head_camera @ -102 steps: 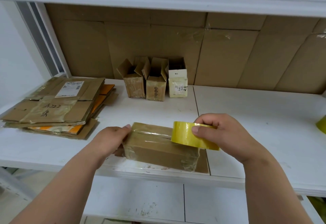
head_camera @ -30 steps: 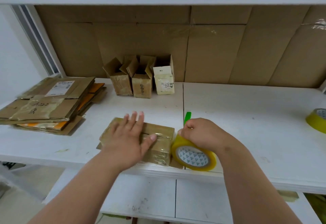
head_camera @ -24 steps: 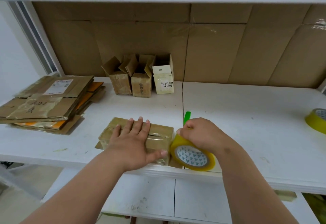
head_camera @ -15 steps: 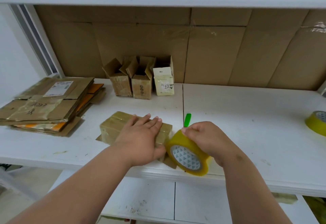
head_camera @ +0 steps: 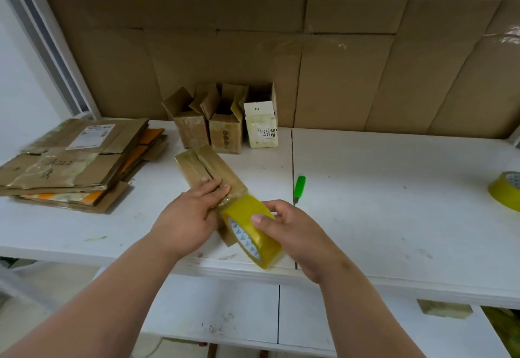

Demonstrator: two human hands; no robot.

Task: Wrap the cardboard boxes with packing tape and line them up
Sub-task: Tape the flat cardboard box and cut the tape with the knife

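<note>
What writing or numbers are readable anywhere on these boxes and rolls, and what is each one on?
"118": white flap of the pale small box at the back.
Sideways black print on that box's front: too blurred to read.
White shipping label on the flattened cardboard stack: too small to read.
Handwritten marker on the stack's tape: illegible.
Tape roll in the right hand: triangle pattern on its core, no readable words.
</note>
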